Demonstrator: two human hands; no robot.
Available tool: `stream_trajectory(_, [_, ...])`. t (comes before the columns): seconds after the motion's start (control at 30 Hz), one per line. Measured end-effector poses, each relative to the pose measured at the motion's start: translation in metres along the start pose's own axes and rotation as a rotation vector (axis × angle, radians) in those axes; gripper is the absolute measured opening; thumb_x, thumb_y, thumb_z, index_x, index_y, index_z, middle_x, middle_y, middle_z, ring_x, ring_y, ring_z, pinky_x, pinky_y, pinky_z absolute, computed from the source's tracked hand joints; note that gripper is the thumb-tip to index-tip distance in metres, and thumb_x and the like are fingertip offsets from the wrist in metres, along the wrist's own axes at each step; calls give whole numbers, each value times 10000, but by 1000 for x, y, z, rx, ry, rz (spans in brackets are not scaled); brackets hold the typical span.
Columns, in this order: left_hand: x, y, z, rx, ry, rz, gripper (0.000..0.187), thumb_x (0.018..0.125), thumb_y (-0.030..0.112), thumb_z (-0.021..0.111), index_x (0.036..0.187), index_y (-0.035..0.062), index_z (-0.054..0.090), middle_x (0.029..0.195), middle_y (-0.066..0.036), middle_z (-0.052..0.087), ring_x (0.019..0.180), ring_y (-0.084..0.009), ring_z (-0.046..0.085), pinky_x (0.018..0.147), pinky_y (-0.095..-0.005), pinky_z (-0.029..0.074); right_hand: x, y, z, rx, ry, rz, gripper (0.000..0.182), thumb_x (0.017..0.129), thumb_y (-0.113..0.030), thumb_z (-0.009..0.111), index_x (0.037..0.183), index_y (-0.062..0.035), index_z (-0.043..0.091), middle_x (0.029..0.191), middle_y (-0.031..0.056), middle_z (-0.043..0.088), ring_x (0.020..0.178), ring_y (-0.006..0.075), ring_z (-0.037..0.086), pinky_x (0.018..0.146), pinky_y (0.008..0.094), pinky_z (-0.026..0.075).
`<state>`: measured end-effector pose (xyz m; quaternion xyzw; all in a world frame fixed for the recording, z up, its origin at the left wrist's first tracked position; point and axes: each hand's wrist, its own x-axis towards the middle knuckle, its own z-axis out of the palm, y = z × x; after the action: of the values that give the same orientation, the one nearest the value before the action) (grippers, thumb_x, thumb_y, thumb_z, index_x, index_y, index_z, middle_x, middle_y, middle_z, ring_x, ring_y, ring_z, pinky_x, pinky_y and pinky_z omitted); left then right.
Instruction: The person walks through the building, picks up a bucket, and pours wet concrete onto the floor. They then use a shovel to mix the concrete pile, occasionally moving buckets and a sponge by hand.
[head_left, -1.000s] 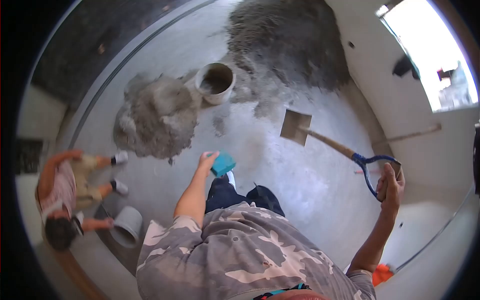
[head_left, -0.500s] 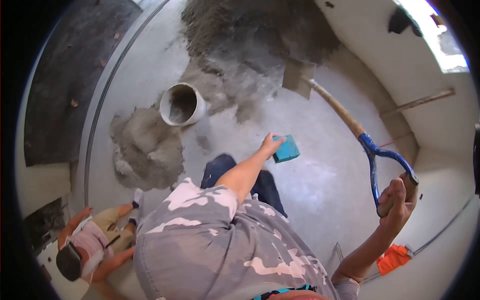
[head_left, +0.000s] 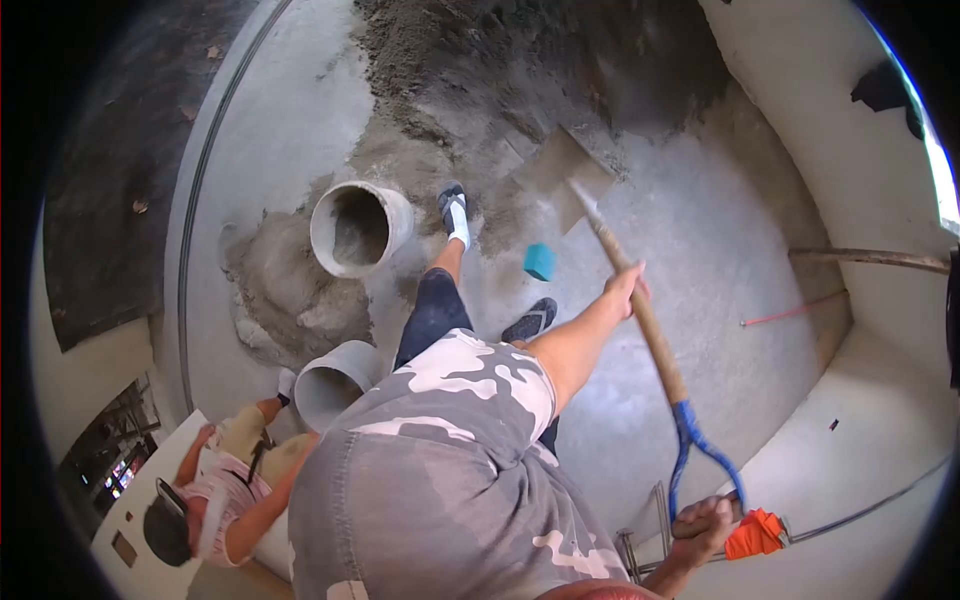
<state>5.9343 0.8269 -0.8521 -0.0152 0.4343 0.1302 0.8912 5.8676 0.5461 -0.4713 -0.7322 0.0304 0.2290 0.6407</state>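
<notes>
A shovel with a wooden shaft (head_left: 655, 350) and a blue Y-shaped handle slants across the right of the view. My left hand (head_left: 625, 290) is closed around the shaft partway up. Wrapped on the handle's end grip is my right hand (head_left: 703, 520), low in the view. The flat shovel blade (head_left: 570, 180) lies on the floor at the edge of the dark sand pile (head_left: 520, 60). A teal block (head_left: 539, 262) rests on the floor between my feet and the shaft, apart from both hands.
A white bucket (head_left: 400, 225) with grey contents stands beside a grey mound (head_left: 285, 275). Closer in, a second bucket (head_left: 350, 352) stands near another person (head_left: 225, 500) at lower left. An orange cloth (head_left: 757, 535) hangs at lower right. A wooden bar (head_left: 870, 258) juts from the right wall.
My left hand has let go of the teal block and taken the shovel shaft. The handle grip has moved down and left in view. One foot is now forward, and a second bucket shows.
</notes>
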Motion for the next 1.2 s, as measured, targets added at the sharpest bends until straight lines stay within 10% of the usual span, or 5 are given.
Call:
stream_trajectory(0.4, [-3,141,-90,303,141,-97,437,913,453,586,1023,30,563,845,-93,603,694,-215,621,567,-381,549,74,2,166,-215,289,284,263,879,-397,631,835,-181,487,646,-40,470,469,89,408,413,230,359])
stream_trajectory(0.57, [-112,231,-60,296,14,171,564,936,533,506,1250,64,507,1091,-94,576,839,-161,595,659,-342,533,87,-137,281,-63,110,18,201,876,-284,634,842,-88,606,629,21,540,507,177,499,435,337,438])
stream_trajectory(0.63, [-143,230,-74,383,-44,484,562,948,512,499,1292,68,473,1062,-90,584,813,-157,586,638,-325,521,110,-176,256,-56,-642,44,201,931,-288,569,926,-88,578,758,37,558,615,145,527,463,297,447])
stream_trajectory(0.83, [-276,138,-245,-1,209,926,328,915,260,600,1177,69,545,919,-32,615,748,-144,612,621,-276,516,82,-212,355,9,-1012,-350,109,990,-148,517,953,-49,490,771,44,481,590,102,457,485,226,421])
stream_trajectory(1.2, [-366,-100,-490,-1028,1022,688,1066,744,382,806,1492,58,118,1428,-195,344,1247,-360,428,914,-551,464,110,-184,450,-161,-982,-993,185,986,-203,529,1022,-26,564,809,18,483,669,74,487,528,211,440])
